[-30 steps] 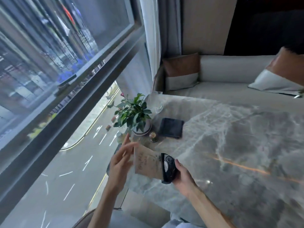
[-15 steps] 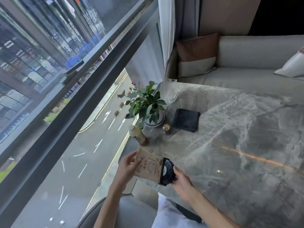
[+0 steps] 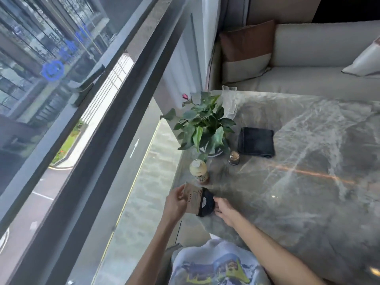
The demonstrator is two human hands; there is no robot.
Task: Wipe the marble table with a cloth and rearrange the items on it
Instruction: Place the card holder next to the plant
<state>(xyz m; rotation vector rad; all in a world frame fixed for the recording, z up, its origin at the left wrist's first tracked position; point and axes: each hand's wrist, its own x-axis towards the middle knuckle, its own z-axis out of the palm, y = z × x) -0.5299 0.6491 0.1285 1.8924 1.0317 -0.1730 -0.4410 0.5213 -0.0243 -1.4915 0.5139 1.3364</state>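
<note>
A grey veined marble table (image 3: pixel 308 192) fills the right half of the view. At its near left corner my left hand (image 3: pixel 174 202) holds the left edge of a brown kraft box (image 3: pixel 192 199) with a black end (image 3: pixel 206 204). My right hand (image 3: pixel 225 208) touches that black end with its fingertips. Just beyond the box stands a cream-capped bottle (image 3: pixel 199 170). Further back are a potted green plant (image 3: pixel 202 128), a small toothpick jar (image 3: pixel 234 158), a folded dark cloth (image 3: pixel 256 141) lying flat, and a clear glass (image 3: pixel 229 101).
A floor-to-ceiling window with a dark frame (image 3: pixel 115 112) runs along the table's left edge. A light sofa (image 3: pixel 308 79) with a brown-and-cream cushion (image 3: pixel 246 50) stands behind the table. My printed shirt (image 3: pixel 216 264) is at the bottom.
The box has come down and toward the table's near left corner, held between both hands. The view has swung, and the bottle beside the plant is now in sight.
</note>
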